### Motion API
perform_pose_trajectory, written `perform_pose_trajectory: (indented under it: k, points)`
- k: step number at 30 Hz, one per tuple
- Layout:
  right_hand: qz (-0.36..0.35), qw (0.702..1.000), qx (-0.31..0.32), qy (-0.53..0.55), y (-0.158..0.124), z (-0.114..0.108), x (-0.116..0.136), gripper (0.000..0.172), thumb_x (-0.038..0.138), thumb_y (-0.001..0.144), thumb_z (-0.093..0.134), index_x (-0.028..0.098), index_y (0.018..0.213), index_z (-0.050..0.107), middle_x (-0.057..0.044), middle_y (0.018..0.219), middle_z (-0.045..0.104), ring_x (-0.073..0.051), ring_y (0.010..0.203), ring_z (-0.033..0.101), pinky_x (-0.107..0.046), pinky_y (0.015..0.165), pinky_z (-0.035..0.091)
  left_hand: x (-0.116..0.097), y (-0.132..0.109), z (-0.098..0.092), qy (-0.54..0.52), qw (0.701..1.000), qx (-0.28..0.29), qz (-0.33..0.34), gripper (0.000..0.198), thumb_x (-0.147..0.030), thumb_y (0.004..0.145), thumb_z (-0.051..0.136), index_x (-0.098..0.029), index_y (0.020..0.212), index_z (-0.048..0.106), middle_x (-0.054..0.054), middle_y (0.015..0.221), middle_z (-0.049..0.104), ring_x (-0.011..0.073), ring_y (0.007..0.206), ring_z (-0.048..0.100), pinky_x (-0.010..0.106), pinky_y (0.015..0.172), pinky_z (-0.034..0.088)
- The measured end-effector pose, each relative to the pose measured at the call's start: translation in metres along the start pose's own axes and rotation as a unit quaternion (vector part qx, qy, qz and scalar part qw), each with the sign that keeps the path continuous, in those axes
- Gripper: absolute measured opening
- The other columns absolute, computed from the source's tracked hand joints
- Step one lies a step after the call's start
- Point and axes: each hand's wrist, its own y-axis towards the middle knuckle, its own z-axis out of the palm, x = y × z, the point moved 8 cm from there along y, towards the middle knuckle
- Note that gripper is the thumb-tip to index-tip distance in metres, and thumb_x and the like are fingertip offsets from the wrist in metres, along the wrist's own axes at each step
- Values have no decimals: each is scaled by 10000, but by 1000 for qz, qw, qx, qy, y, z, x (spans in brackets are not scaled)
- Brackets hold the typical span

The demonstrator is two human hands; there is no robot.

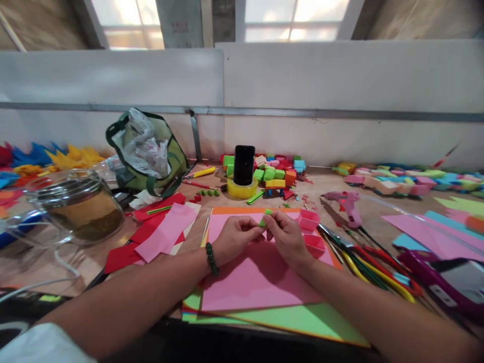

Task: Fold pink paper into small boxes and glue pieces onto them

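Over a sheet of pink paper (242,282), both hands meet at a small green folded paper piece (265,218). My left hand (238,237), with a dark bead bracelet (212,258) at its wrist, pinches the piece from the left. My right hand (285,237) grips its other side between thumb and forefinger. Two pink folded paper boxes (309,220) sit just beyond my right hand. Under the pink sheet lies a stack of coloured paper, with green paper (321,320) showing at the front.
A phone (244,164) stands in a yellow tape roll (242,188) before piled paper blocks (276,174). Right are a pink glue gun (346,204), scissors (389,267) and a purple device (446,282). Left are a glass jar (83,206), a green bag (166,156) and paper strips (166,229).
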Motion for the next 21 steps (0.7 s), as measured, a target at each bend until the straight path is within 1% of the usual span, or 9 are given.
perform_pose_trajectory:
  k: [6, 10, 16, 18, 21]
  points:
    - [-8, 1000, -2, -15, -3, 0, 5, 315, 436, 841, 573, 190, 658, 502, 47, 518, 467, -95, 479, 430, -222, 472, 364, 4, 0, 1, -27, 999, 0, -22, 338, -427, 636, 746, -110, 619, 632, 45, 594, 650, 102, 538, 548, 223, 561, 427]
    - [-14, 999, -9, -34, -4, -2, 6, 308, 427, 839, 570, 189, 656, 503, 47, 523, 460, -95, 482, 417, -223, 467, 347, 7, 0, 3, -38, 999, 7, -33, 338, -426, 632, 747, -109, 620, 633, 47, 595, 655, 97, 534, 546, 220, 565, 429]
    - [2, 1000, 0, -16, -2, 0, 2, 315, 450, 824, 581, 190, 664, 503, 48, 523, 466, -96, 471, 424, -225, 460, 352, 0, -2, 4, -21, 999, 19, -18, 297, -379, 653, 736, -105, 608, 630, 31, 567, 631, 87, 520, 531, 211, 555, 417]
    - [10, 1000, 3, -3, -2, 1, 2, 325, 460, 816, 591, 190, 657, 502, 50, 517, 464, -96, 471, 423, -226, 458, 351, -2, -4, 5, -30, 999, 27, -27, 298, -389, 662, 731, -107, 639, 636, 38, 608, 648, 99, 562, 565, 210, 569, 424]
    - [13, 1000, 12, 10, -1, 2, 4, 336, 460, 800, 616, 186, 638, 507, 47, 518, 473, -94, 480, 421, -224, 464, 344, 2, -5, 7, -46, 996, 38, -62, 321, -425, 688, 711, -112, 726, 654, 65, 728, 687, 120, 644, 615, 205, 583, 430]
